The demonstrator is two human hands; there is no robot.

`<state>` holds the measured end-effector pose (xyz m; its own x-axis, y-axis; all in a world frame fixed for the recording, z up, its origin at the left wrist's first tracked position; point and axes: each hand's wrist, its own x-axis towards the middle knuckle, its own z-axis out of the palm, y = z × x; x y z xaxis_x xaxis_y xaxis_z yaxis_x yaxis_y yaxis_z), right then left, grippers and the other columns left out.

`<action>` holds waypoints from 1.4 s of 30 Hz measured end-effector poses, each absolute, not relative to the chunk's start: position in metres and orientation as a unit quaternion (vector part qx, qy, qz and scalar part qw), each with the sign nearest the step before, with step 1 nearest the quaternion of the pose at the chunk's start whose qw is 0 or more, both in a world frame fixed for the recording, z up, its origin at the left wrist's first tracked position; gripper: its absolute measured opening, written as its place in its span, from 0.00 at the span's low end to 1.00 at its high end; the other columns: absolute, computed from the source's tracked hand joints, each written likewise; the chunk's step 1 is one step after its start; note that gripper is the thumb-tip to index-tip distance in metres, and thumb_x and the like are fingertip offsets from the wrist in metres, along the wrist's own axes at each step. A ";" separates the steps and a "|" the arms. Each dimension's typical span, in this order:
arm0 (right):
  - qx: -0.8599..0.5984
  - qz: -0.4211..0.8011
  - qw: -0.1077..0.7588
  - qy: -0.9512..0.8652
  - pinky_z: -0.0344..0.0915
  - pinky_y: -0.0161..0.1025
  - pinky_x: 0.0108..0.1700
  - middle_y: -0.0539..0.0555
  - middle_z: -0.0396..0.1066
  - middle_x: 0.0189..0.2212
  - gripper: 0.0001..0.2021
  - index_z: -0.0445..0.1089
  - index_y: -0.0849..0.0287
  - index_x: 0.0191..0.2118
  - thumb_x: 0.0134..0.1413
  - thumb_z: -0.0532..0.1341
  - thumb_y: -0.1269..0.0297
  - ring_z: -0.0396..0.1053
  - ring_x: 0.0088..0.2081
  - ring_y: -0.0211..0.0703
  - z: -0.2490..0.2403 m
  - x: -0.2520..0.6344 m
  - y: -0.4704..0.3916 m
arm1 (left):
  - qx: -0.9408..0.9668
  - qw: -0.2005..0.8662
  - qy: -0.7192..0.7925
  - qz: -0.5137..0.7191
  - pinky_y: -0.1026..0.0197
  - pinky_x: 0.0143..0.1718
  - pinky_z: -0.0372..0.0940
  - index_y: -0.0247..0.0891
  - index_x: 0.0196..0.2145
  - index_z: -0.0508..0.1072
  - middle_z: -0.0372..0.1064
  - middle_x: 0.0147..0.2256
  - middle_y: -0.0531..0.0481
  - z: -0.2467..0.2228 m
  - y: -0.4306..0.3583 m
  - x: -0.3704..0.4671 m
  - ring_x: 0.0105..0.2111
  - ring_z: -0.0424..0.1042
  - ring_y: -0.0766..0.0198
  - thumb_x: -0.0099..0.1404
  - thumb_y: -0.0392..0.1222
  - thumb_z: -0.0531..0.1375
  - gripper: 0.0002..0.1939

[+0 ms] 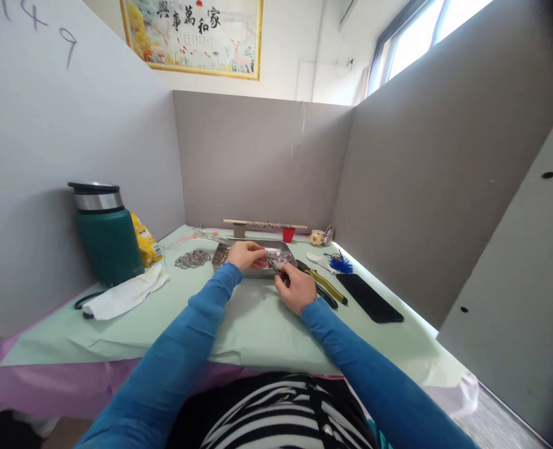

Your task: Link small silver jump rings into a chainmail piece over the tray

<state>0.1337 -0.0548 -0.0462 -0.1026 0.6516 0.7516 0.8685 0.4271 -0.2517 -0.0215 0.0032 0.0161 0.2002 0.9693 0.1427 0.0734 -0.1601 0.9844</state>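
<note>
Over a shallow metal tray (pixel 253 274), my left hand (pixel 247 255) is closed in a pinch. What lies between its fingertips is too small to make out. My right hand (pixel 299 289) grips small pliers (pixel 273 264), with their metal jaws pointing toward the left fingertips. Most of the pliers' handle is hidden in the palm; a bit of red and black shows. Small, partly reddish pieces lie in the tray, blurred. Left of the tray is a pile of silvery pieces with red dots (pixel 193 259). Thin silver strands (pixel 208 234) stretch out behind my left hand.
Yellow-handled pliers (pixel 330 288) and a black phone (pixel 370 298) lie to the right, near a blue tasselled piece (pixel 341 262). Behind the tray, a beaded stick (pixel 267 224) rests across two cups, one red (pixel 288 234). A green flask (pixel 108 237) and white tissue (pixel 127 293) occupy the left.
</note>
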 end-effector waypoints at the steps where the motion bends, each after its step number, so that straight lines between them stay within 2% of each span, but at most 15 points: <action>1: -0.521 -0.135 0.418 -0.732 0.53 0.33 0.30 0.51 0.70 0.27 0.06 0.64 0.57 0.32 0.52 0.53 0.62 0.65 0.28 0.38 -0.046 0.134 -0.055 | 0.608 0.478 0.434 0.461 0.60 0.27 0.70 0.30 0.28 0.70 0.71 0.19 0.47 0.016 0.004 -0.021 0.24 0.74 0.60 0.52 0.36 0.64 0.07; 9: -0.531 -0.181 0.387 -0.732 0.51 0.34 0.30 0.52 0.71 0.29 0.08 0.66 0.58 0.34 0.53 0.53 0.62 0.66 0.29 0.39 -0.045 0.132 -0.057 | 0.617 0.467 0.436 0.460 0.59 0.27 0.70 0.31 0.27 0.71 0.71 0.19 0.47 0.014 0.006 -0.022 0.24 0.74 0.59 0.50 0.38 0.65 0.09; 15: -0.537 -0.204 0.368 -0.731 0.51 0.34 0.30 0.53 0.72 0.30 0.08 0.66 0.58 0.35 0.53 0.53 0.62 0.67 0.30 0.40 -0.045 0.131 -0.057 | 0.625 0.463 0.431 0.458 0.60 0.27 0.70 0.30 0.27 0.71 0.71 0.19 0.47 0.014 0.007 -0.021 0.23 0.74 0.61 0.52 0.34 0.63 0.05; 32: -0.560 -0.154 0.376 -0.723 0.49 0.35 0.28 0.51 0.71 0.26 0.07 0.65 0.58 0.32 0.53 0.53 0.62 0.67 0.27 0.39 -0.047 0.128 -0.055 | 0.698 0.376 0.408 0.453 0.62 0.26 0.69 0.33 0.26 0.71 0.71 0.20 0.50 0.002 0.018 -0.022 0.22 0.72 0.64 0.51 0.31 0.61 0.02; 36: -0.559 -0.174 0.374 -0.719 0.49 0.35 0.28 0.52 0.71 0.28 0.07 0.65 0.58 0.33 0.52 0.53 0.61 0.66 0.27 0.39 -0.046 0.129 -0.056 | 0.682 0.407 0.409 0.449 0.62 0.26 0.69 0.33 0.26 0.71 0.71 0.20 0.50 0.005 0.015 -0.022 0.22 0.72 0.64 0.52 0.32 0.62 0.02; 42: -0.534 -0.162 0.410 -0.722 0.52 0.33 0.30 0.51 0.70 0.27 0.07 0.65 0.58 0.32 0.53 0.53 0.62 0.66 0.29 0.38 -0.046 0.130 -0.058 | 0.586 0.517 0.391 0.487 0.62 0.27 0.69 0.30 0.27 0.70 0.71 0.21 0.48 0.013 0.009 -0.027 0.23 0.72 0.65 0.51 0.32 0.63 0.05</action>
